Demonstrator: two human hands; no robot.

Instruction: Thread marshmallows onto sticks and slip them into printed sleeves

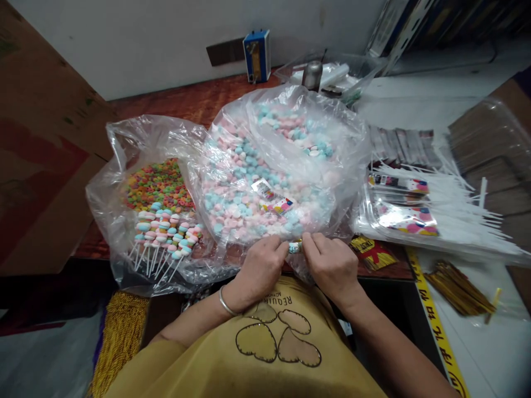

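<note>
My left hand (263,262) and my right hand (332,265) are close together at the front edge of the table, both with fingers closed. Between them shows a small blue-and-white marshmallow candy (294,247), with a bit of gold next to the right fingertips. Most of what they pinch is hidden by the fingers. Just beyond lies a large clear bag of pink, blue and white marshmallows (244,166), with a small printed packet (271,197) on top. To the left, several marshmallow skewers (166,232) on white sticks rest on a clear bag of colourful ring candies (160,185).
A clear tray (448,251) on the right holds white sticks (460,204) and printed packets (406,218). Gold twist ties (460,290) lie nearer me. A blue box (257,55) and a metal can (312,76) stand behind; a cardboard box (41,149) is at left.
</note>
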